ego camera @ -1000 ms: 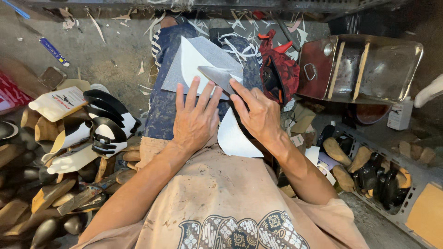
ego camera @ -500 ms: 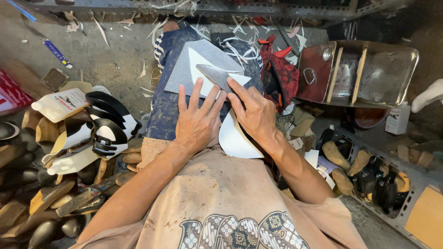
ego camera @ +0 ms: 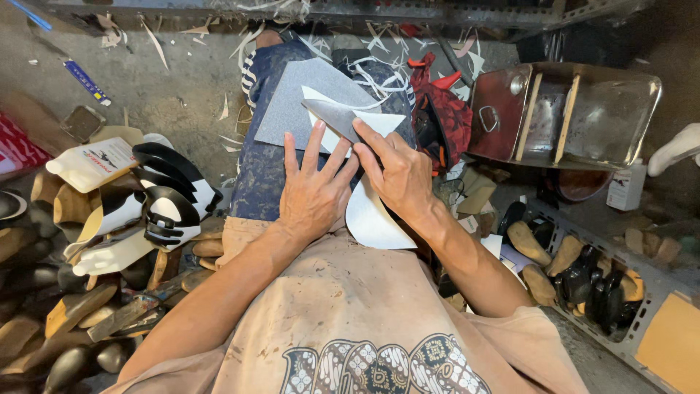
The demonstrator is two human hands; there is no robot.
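Note:
My left hand (ego camera: pixel 312 191) lies flat with fingers spread on a white sheet piece (ego camera: pixel 368 211) across my lap. My right hand (ego camera: pixel 397 171) grips a knife with a broad metal blade (ego camera: pixel 334 117); the blade tip rests on the white piece, pointing away from me. Under both lies a grey sheet (ego camera: pixel 302 102) spread over my blue patterned trousers (ego camera: pixel 259 175).
Black-and-white shoe uppers (ego camera: pixel 164 197), a white bottle (ego camera: pixel 91 162) and wooden shoe lasts (ego camera: pixel 65 306) pile at my left. A dented metal tin (ego camera: pixel 569 113) and red cloth (ego camera: pixel 445 117) sit at my right, with more lasts (ego camera: pixel 576 270) in a metal rack. Offcuts litter the floor.
The knife blade has slid a little farther forward over the white piece, and my hands shifted slightly with it. The grey sheet shows more.

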